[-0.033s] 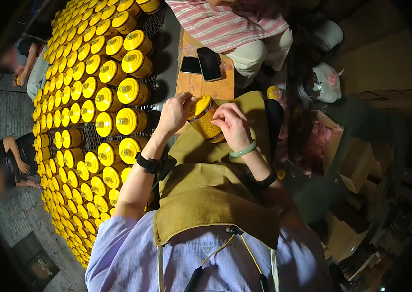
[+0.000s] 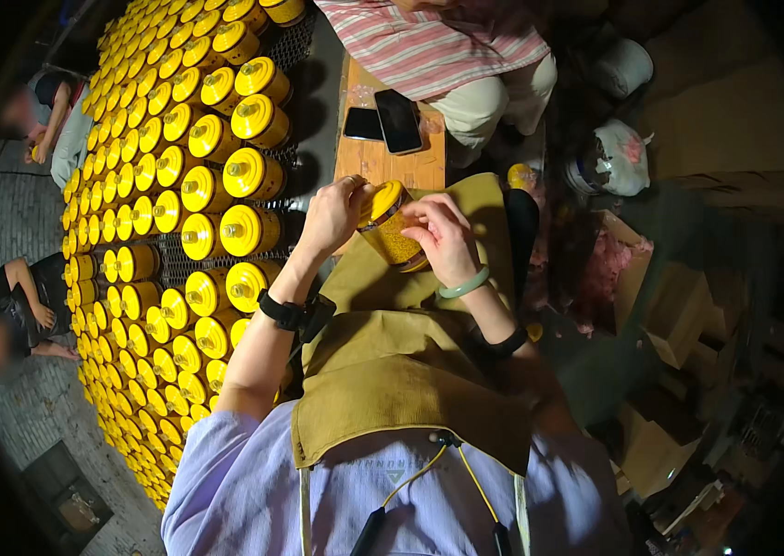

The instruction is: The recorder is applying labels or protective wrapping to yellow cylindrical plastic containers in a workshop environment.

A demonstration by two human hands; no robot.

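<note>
Your left hand (image 2: 334,213), stretched forward, grasps a tilted yellow canister (image 2: 392,243) by its far end — it lies between both hands, above your apron (image 2: 410,408). Your right hand (image 2: 448,243) curls beside it, thumb toward fingertips; whether it grips, I cannot tell.

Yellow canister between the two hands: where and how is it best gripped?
I'd probably grip the yellow canister around its cylindrical body below the lid, coming from the right: it tilts with its lid toward the left hand, leaving curved wall facing the right hand.
</note>
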